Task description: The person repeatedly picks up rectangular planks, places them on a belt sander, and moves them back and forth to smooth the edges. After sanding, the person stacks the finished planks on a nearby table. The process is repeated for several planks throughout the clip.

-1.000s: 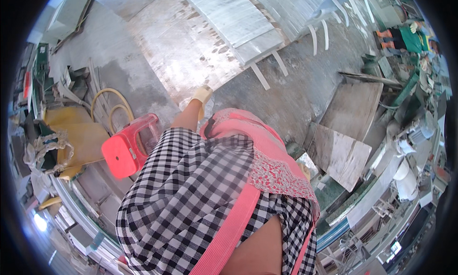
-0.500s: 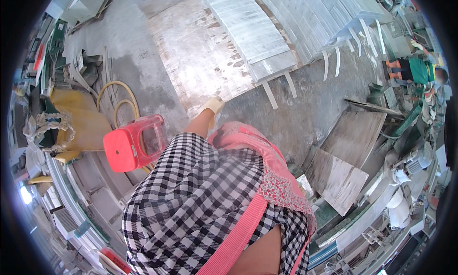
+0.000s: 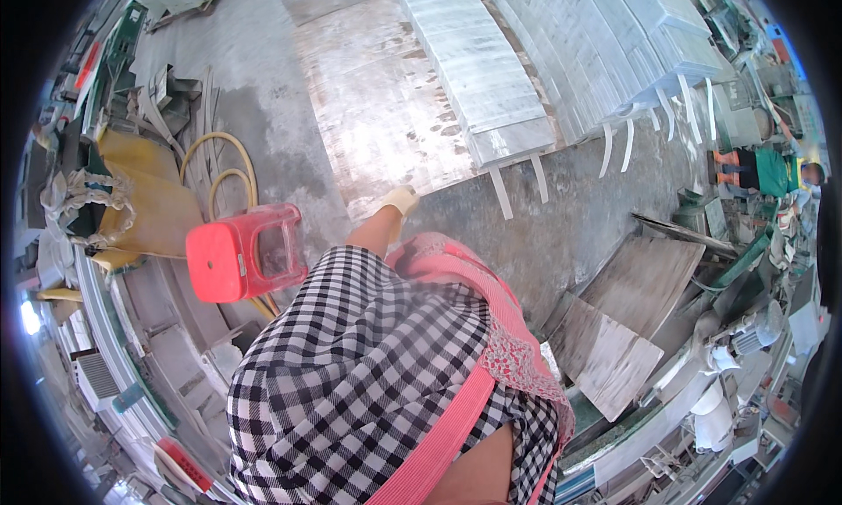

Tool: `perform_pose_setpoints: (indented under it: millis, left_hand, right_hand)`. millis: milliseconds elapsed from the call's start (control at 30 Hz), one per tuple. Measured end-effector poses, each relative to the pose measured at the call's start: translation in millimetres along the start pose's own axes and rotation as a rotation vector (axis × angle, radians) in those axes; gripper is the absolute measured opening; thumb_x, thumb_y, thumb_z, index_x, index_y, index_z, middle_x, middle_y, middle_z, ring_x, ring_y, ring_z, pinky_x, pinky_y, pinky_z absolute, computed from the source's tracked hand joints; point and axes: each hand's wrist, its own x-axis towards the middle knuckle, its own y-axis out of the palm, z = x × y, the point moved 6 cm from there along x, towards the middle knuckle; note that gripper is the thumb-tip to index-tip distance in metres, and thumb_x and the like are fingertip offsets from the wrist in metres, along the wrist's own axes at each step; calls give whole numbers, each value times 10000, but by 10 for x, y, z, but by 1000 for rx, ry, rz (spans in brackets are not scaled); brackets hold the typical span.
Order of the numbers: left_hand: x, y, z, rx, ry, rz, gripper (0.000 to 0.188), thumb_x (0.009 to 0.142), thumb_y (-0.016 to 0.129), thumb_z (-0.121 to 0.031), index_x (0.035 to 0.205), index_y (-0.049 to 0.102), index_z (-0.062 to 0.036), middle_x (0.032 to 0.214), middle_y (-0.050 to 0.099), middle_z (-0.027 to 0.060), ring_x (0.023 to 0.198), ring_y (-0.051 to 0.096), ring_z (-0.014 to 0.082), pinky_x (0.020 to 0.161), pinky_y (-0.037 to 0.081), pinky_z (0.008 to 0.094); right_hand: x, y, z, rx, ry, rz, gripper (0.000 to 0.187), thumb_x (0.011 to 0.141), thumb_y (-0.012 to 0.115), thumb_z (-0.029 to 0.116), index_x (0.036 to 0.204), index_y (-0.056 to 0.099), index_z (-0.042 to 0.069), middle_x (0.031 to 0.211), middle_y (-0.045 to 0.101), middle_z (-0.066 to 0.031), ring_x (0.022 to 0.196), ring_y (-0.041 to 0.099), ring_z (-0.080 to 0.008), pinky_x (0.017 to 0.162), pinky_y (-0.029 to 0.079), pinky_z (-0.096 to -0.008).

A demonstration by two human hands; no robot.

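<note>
Workshop bkgd: grey, patchy concrete floor [image 3: 526, 233] w/ clutter round the rim, edges bent by the lens. On floor, top ctr, a pale, shiny flat sheet [image 3: 377, 128] w/ dark wet-looking marks, esp. along its R side. Beside it a long row of grey-white veined stone slabs [image 3: 491, 75]; further R a bigger, taller stack of same-type grey-white slabs [image 3: 596, 58]. Thin white strips [image 3: 500, 194] poke out from under both onto the concrete.

Left hand [image 3: 399, 202], in a cream glove, is stretched out at the sheet's near corner, well short of the slabs; fingers look bent but partly hidden, so can't tell if gripping or touching anything. Right hand out of view, can't tell its state. Wearer has a black-and-white checked loose garment [image 3: 351, 391] & pink apron w/ lace trim [image 3: 478, 268], the latter just below the glove.

L of the arm: red plastic stool [image 3: 215, 264] tipped on its side, yellow hose [image 3: 219, 139] looped behind, yellow sheet-like sack [image 3: 158, 189] past that. Lower R: two worn wooden boards [image 3: 645, 277], overlapping. Far R, a co-worker in green [image 3: 776, 172], well apart
</note>
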Motion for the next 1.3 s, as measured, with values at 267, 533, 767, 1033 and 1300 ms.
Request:
perform_pose_setpoints:
  millis: [267, 533, 767, 1033, 1300]
  left_hand:
    - [22, -19, 73, 14, 0, 40, 424, 861, 475, -302, 1080, 703, -20, 1125, 679, 239, 1077, 635, 405, 946, 492, 463]
    - [115, 40, 148, -8, -33, 22, 421, 865, 477, -301, 1086, 699, -21, 1136, 675, 239, 1090, 632, 398, 954, 490, 460]
    - [254, 128, 224, 16, -12, 45, 429, 860, 515, -325, 1141, 704, -62, 1191, 671, 218, 1130, 629, 389, 975, 490, 468]
    - [258, 131, 253, 37, 12, 66, 414, 849, 499, -295, 1106, 716, -54, 1176, 671, 225, 1113, 633, 389, 948, 502, 471]
    - [230, 87, 263, -1, -33, 27, 434, 876, 447, -292, 1073, 698, 1, 1196, 651, 244, 1119, 614, 397, 973, 482, 450]
  right_hand:
    - [-38, 92, 63, -12, 7, -31, 309, 1006, 570, 276, 1153, 617, 8, 893, 697, -60, 767, 632, -119, 710, 497, -275]
    - [-8, 141, 90, -21, 6, -38, 306, 1006, 573, 276, 1152, 617, 11, 891, 697, -57, 774, 632, -117, 717, 497, -273]
    - [-14, 167, 94, -22, 7, -41, 303, 1006, 575, 276, 1150, 617, 13, 890, 696, -54, 780, 633, -116, 723, 496, -270]
    - [60, 193, 53, -9, -4, -26, 276, 1012, 565, 267, 1133, 614, 24, 907, 712, -79, 782, 643, -124, 716, 510, -275]
    - [72, 268, 97, 61, 28, 36, 260, 1003, 567, 250, 1112, 630, 23, 887, 726, -102, 734, 647, -135, 664, 516, -288]
